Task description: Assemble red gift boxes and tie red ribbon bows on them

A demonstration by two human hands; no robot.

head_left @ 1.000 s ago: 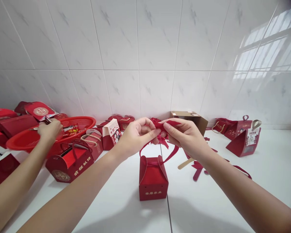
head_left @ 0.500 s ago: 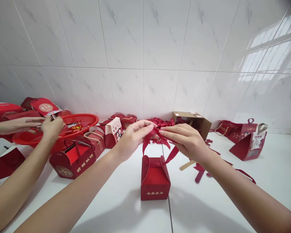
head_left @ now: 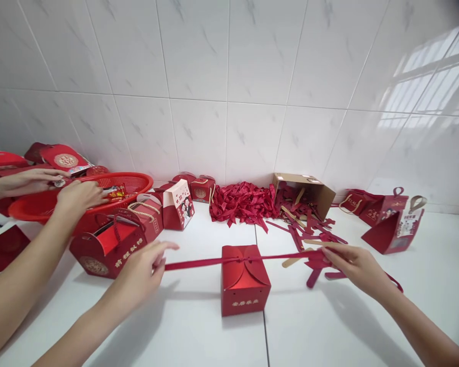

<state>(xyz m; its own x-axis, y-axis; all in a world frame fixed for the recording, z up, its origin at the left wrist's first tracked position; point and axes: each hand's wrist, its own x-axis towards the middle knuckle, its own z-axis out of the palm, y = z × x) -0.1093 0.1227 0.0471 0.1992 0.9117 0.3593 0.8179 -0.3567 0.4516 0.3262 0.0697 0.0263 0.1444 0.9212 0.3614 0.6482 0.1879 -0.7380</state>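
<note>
A small red gift box [head_left: 246, 290] with gold lettering stands on the white table, its curved top flaps folded together. A dark red ribbon [head_left: 277, 256] crosses its top with a knot in the middle and is stretched taut to both sides. My left hand [head_left: 147, 267] pinches the ribbon's left end between thumb and fingers, index finger sticking out. At the right, my right hand [head_left: 354, 262] pinches the other end. Both hands are held well out from the box, about level with its top.
Behind lie a heap of red ribbons [head_left: 245, 201] and a tipped cardboard box [head_left: 325, 196] spilling red strips. Several red gift boxes [head_left: 117, 244] stand left, others [head_left: 392, 227] right. A co-worker's hands [head_left: 78, 196] are over a red plastic basket [head_left: 137, 179].
My hands have moved apart and down from above the box, pulling the ribbon tight. The box's flaps have drawn shut under the knot. The co-worker's hands have shifted over the basket.
</note>
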